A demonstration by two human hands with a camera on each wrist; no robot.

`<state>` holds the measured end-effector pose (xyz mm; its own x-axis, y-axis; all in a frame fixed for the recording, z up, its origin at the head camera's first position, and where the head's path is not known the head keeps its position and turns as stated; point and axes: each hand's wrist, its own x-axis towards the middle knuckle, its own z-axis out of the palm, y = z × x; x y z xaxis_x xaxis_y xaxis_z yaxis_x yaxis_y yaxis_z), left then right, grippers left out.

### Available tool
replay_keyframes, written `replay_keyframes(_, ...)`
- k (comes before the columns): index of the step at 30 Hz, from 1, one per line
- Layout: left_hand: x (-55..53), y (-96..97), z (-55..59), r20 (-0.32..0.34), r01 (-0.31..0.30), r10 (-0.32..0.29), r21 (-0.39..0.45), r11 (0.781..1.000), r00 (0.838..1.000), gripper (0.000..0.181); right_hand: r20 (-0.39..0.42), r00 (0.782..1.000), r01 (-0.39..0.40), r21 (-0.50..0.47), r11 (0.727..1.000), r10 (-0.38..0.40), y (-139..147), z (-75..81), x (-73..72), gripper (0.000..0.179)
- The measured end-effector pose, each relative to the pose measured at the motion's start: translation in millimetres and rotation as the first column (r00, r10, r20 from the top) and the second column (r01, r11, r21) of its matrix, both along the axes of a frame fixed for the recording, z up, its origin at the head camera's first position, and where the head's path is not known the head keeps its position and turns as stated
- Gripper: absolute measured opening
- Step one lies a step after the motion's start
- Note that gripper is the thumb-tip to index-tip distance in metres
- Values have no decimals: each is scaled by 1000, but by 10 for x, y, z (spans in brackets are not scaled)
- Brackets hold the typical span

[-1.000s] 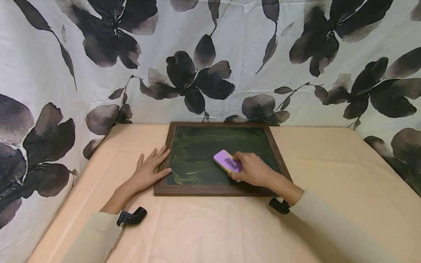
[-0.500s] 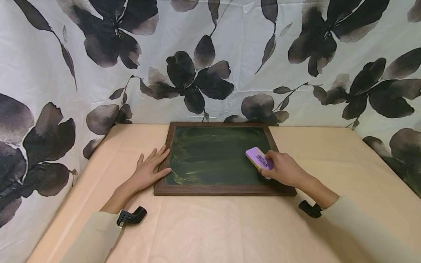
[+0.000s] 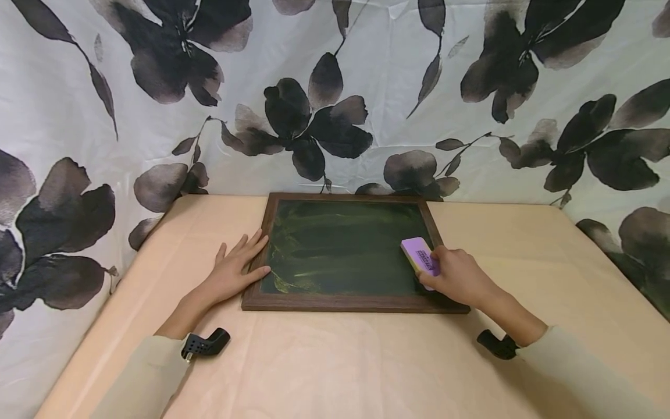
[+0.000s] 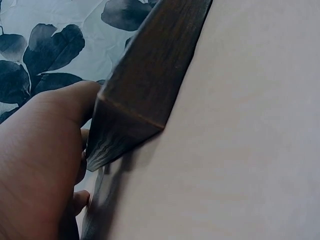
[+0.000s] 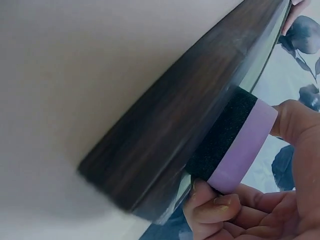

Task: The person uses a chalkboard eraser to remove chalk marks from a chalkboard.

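Observation:
A framed chalkboard (image 3: 340,244) lies on the table, its dark green surface streaked with yellowish chalk, densest at the left and lower left. My right hand (image 3: 463,276) grips a purple chalkboard eraser (image 3: 420,254) between thumb and fingers near the board's right side. In the right wrist view the eraser's dark felt (image 5: 222,135) sits against the board beside the brown wooden frame (image 5: 165,120). With fingers spread and straight, my left hand (image 3: 230,270) rests on the left edge of the frame. The left wrist view shows that hand (image 4: 40,160) beside a frame corner (image 4: 130,110).
A pale peach cover lies over the table (image 3: 335,361). Behind it hangs a white cloth (image 3: 398,75) with dark flower prints, close to the board's far edge. Black wrist devices (image 3: 206,343) sit at both sleeves.
My right hand has moved the eraser rightward across the board, from its middle to the right side, and slightly nearer to me lately. The left hand stays on the frame.

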<state>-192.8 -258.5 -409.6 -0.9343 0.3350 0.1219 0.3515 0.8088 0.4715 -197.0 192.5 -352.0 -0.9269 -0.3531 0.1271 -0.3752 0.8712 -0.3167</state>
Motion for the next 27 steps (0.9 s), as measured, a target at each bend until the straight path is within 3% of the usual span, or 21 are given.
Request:
replay_keyframes(14,-14,-12,32,0,0,0,12,1000,1000,74,-10,997,-74,-14,997,74,-409,-12,-30,36)
replay_keyframes(20,-31,-13,14,2,3,-3,10,1000,1000,73,11,995,-100,-10,995,100,-700,-19,-51,38)
replay_keyframes(27,-27,-10,13,3,7,-7,24,1000,1000,73,-5,982,-191,38,981,191,-1155,3,-79,39)
